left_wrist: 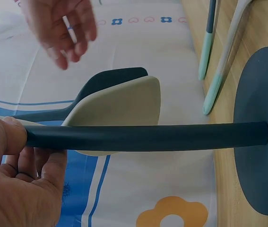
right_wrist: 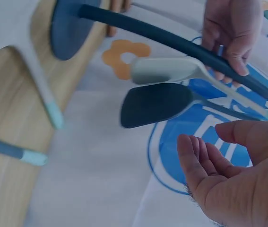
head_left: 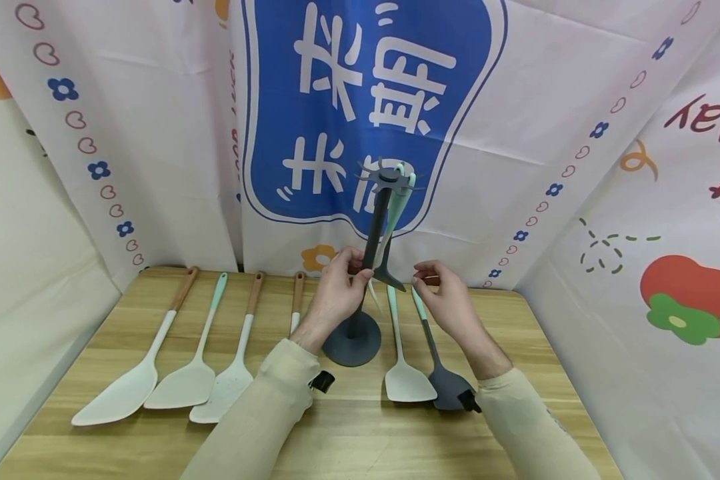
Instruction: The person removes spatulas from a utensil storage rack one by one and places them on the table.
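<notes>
My left hand [head_left: 339,283] grips the dark pole [head_left: 379,220] of a utensil stand, with the thumb on one side and the fingers round the other. The stand's round base [head_left: 353,340] is below, at the tabletop. From the hooked top [head_left: 390,175] hang two mint-handled utensils: a dark turner [right_wrist: 157,104] and a pale one [right_wrist: 164,70], whose exact kind is unclear. My right hand [head_left: 447,293] is just right of them, fingers loosely bent, holding nothing. Below it lie a white turner [head_left: 408,380] and a dark grey turner [head_left: 447,387], both mint-handled.
Left on the wooden table [head_left: 336,433] lie a large white utensil [head_left: 120,393], a mint-handled white turner [head_left: 186,383] and a brown-handled white turner [head_left: 225,393]. Another brown handle [head_left: 298,300] is partly hidden by my left arm. Printed cloth [head_left: 174,133] hangs behind.
</notes>
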Demonstrator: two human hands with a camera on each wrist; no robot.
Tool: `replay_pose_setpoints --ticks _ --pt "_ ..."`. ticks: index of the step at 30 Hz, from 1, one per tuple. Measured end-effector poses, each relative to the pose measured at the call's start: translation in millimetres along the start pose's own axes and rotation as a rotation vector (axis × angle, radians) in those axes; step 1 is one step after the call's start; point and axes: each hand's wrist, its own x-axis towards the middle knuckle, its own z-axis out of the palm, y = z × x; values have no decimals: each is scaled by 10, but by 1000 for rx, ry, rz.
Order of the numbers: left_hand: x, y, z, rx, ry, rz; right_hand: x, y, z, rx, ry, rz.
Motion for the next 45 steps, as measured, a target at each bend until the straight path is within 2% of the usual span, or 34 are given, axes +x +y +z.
replay_pose_setpoints --ticks 11,22,28,45 --pt "-3 -13 -1 8 6 12 38 -361 57 130 83 -30" --pt "3 -11 -1 -5 -1 -5 121 -610 156 238 204 -129" --pt "-1 -13 -15 -4 -12 -1 203 -728 204 293 235 -150" --pt "4 -20 -20 -6 -13 2 298 -841 308 302 277 -160"
